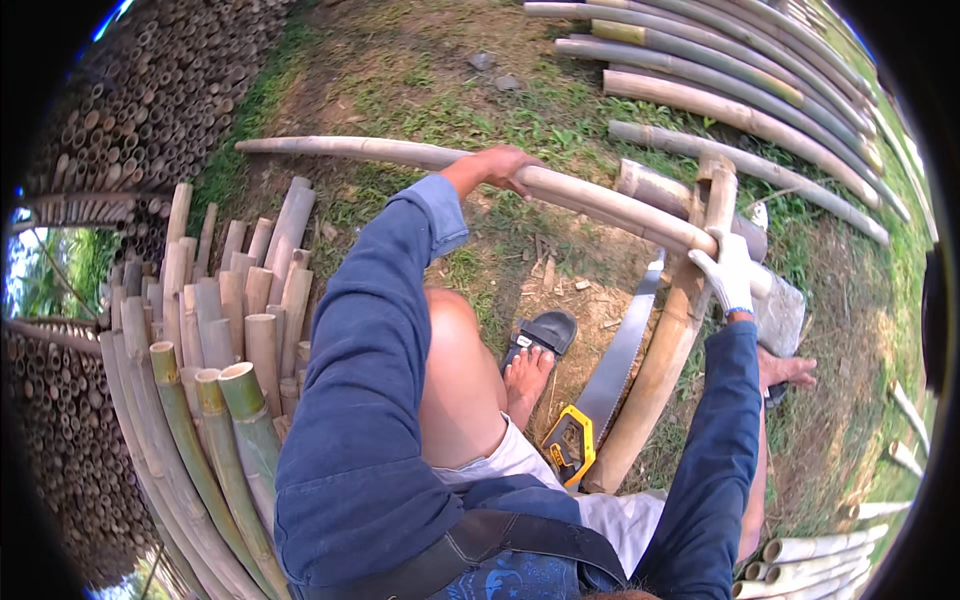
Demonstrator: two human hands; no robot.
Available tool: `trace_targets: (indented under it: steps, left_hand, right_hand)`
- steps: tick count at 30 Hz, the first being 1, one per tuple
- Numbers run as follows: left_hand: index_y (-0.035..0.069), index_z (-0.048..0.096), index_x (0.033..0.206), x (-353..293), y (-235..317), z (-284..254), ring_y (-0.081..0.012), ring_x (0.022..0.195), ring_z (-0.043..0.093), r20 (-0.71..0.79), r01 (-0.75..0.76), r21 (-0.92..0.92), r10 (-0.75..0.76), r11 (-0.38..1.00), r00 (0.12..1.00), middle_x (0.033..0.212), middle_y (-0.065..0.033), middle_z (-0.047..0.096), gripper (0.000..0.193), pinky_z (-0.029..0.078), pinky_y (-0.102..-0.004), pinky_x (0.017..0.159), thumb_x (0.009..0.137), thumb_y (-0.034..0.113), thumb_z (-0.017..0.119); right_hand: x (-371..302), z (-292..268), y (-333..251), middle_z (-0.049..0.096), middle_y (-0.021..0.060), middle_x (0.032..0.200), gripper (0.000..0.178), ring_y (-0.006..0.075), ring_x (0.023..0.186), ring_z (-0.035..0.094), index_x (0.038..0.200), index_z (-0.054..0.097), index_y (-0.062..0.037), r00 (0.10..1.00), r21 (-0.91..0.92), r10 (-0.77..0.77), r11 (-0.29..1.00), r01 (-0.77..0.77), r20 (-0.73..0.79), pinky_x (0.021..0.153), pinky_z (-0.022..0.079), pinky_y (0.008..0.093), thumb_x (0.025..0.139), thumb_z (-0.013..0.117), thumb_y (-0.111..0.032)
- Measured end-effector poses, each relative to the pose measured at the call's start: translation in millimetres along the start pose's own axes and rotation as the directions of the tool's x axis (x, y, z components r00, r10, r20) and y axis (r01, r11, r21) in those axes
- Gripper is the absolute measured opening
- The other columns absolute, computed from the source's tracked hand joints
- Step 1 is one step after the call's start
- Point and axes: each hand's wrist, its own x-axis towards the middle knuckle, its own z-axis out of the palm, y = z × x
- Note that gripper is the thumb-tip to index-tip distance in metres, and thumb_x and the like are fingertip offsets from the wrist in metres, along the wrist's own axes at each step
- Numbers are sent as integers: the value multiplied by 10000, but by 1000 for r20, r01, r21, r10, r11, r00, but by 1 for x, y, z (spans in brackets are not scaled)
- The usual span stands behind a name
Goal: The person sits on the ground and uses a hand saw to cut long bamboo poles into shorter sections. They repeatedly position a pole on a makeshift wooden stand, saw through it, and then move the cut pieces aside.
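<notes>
A long pale bamboo pole (610,205) lies across in front of me, its thin end off to the left. My bare left hand (498,168) is closed over the pole near its middle. On the right, my right hand (727,272), in a white glove, grips the pole beside an upright bamboo piece (716,195); its thumb sticks out to the left and some fingers are hidden. A handsaw (610,375) with a yellow and black handle leans, blade upward, against a thick slanting bamboo post (645,390) between my legs. Neither hand touches the saw.
At left stands a bundle of upright cut bamboo (225,330); behind it rises a large stack of bamboo (160,110) with its ends showing. Long poles (740,105) lie on the grass at the far right. A grey block (782,310) sits beside my right foot, and short cut pieces (815,560) lie lower right.
</notes>
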Motion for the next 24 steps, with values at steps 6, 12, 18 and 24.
trace_targets:
  steps: [6,12,18,24]
  left_hand:
    - [192,680,1485,-16,-6,6,-426,1172,738,-15,47,88,-46,995,999,1250,-160,797,922,560,-566,1025,715,613,961]
    - [188,668,1499,-15,2,9,-411,1219,724,19,109,95,-111,989,994,1270,-176,783,939,544,-556,1073,714,608,967]
    - [189,553,1596,43,58,-7,-443,1271,688,36,1,45,-2,999,999,1340,-201,745,1093,522,-578,1091,697,660,962]
    - [145,658,1459,66,99,26,-424,1150,747,-30,24,-6,-24,1000,999,1220,-195,798,815,573,-540,997,744,404,951]
  right_hand:
    - [4,2,-14,694,221,1216,658,407,1153,665,1306,700,-45,998,116,41,992,-47,54,1038,536,491,780,960,-343]
    - [5,-4,-14,716,224,1183,659,402,1131,682,1291,720,-30,996,123,44,991,-54,83,1034,545,485,766,966,-344]
    - [-8,-22,20,769,219,1131,680,416,1096,713,1267,756,-19,999,70,36,997,-36,1,989,556,504,761,953,-427]
    - [-83,-1,-78,710,207,1308,560,421,1259,632,1407,681,-56,966,26,-12,999,19,-260,1126,477,515,932,824,-316]
